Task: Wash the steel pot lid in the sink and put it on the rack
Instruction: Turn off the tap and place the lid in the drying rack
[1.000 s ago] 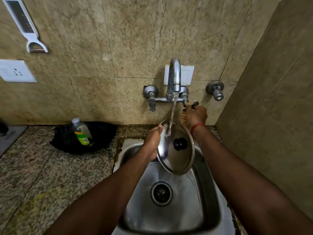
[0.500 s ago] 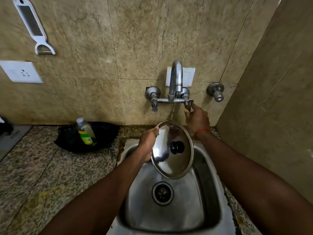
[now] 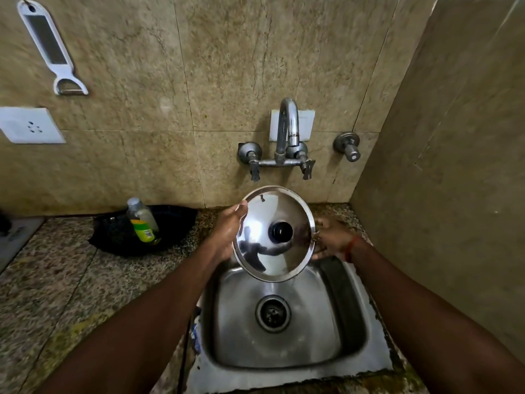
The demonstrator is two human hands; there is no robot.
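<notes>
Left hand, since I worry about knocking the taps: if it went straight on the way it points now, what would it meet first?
Probably the tiled wall below the left tap handle; the left hand holds the steel pot lid. Depth is unclear.

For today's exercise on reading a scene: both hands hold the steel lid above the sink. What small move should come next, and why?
Probably lift the steel lid clear of the sink and turn toward the rack, which is out of view. No water runs from the tap, and the left hand and right hand grip its rim.
</notes>
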